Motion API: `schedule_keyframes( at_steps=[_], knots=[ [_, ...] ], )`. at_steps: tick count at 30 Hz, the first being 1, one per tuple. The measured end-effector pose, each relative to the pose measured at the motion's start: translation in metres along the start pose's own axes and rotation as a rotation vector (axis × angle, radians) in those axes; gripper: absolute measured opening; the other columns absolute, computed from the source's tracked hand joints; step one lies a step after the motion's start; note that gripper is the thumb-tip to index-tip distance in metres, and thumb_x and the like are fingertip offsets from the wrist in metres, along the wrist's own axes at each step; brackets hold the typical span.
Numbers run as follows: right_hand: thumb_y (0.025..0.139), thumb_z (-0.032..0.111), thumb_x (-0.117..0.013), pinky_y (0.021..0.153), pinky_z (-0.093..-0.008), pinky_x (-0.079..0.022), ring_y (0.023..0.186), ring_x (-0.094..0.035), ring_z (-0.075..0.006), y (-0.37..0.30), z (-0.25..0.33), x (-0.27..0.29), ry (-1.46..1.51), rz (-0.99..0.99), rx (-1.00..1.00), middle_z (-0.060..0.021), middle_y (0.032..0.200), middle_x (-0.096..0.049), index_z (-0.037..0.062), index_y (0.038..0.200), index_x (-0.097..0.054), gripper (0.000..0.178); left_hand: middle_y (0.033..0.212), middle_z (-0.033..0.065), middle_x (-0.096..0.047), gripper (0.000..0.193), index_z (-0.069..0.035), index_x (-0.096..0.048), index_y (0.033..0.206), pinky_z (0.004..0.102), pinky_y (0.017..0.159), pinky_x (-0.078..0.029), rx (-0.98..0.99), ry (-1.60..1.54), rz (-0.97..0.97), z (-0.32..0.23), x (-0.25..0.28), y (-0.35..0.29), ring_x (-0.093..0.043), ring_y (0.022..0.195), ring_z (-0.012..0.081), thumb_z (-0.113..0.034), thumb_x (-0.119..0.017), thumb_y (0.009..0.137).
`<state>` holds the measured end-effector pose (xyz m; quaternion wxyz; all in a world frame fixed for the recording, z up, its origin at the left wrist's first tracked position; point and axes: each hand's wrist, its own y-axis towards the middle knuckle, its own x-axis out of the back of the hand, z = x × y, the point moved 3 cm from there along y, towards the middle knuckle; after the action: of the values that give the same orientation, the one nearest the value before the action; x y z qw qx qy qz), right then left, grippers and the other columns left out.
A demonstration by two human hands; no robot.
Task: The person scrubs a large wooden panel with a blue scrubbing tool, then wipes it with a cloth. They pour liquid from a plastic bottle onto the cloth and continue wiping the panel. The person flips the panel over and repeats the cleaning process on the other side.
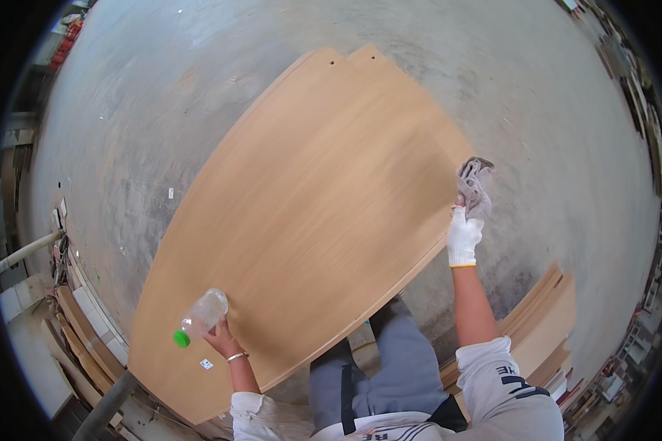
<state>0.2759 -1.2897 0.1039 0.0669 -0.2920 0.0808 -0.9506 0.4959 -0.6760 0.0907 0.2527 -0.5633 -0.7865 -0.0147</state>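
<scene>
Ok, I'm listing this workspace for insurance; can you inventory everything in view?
Large wooden panel: at least one, light brown, centre
Clear plastic bottle with green cap: one, transparent, over the panel
Crumpled fabric cloth: one, grey, at the panel's right edge
Small rectangular sticker: one, white and blue, on the panel
Stacked flat boards: several, light brown, lower right
Long flat boards: several, brown, lower left
Round pipes: two, pale and dark, left
Concrete floor: one, grey, background
Blurred rim clutter: uncountable, mixed colours
Long trousers: one pair, grey, lower centre
Shirt sleeves: two, white, lower edge
Left hand: one, bare, on the bottle
Right hand: one, white glove, holding the cloth
</scene>
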Motion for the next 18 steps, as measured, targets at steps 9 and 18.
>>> schedule_keyframes(
  at_steps=[9,18],
  knots=[
    [0.089,0.034,-0.068,0.115,-0.0527,-0.027,0.133,-0.044,-0.0346,0.083,0.154,-0.235,-0.664,0.123,0.840,-0.0128,0.142,-0.053,0.0217,0.128,-0.064,0.042,0.163,0.0236,-0.030,0.066,0.004,-0.034,0.152,0.0536,0.124,-0.018,-0.736,0.782,0.328,-0.085,-0.266,-0.085,-0.026,0.151,0.0416,-0.019,-0.059,0.095],
    [0.095,0.037,-0.058,0.111,-0.0460,-0.031,0.129,-0.045,-0.0258,0.133,0.189,-0.319,-0.544,0.225,0.931,-0.0062,0.135,-0.060,0.0214,0.120,-0.066,0.030,0.166,0.0220,-0.024,0.068,0.004,-0.029,0.155,0.0576,0.125,-0.013,-0.852,0.995,0.312,-0.078,-0.335,-0.104,-0.020,0.155,0.0415,-0.030,-0.041,0.097]
  ],
)
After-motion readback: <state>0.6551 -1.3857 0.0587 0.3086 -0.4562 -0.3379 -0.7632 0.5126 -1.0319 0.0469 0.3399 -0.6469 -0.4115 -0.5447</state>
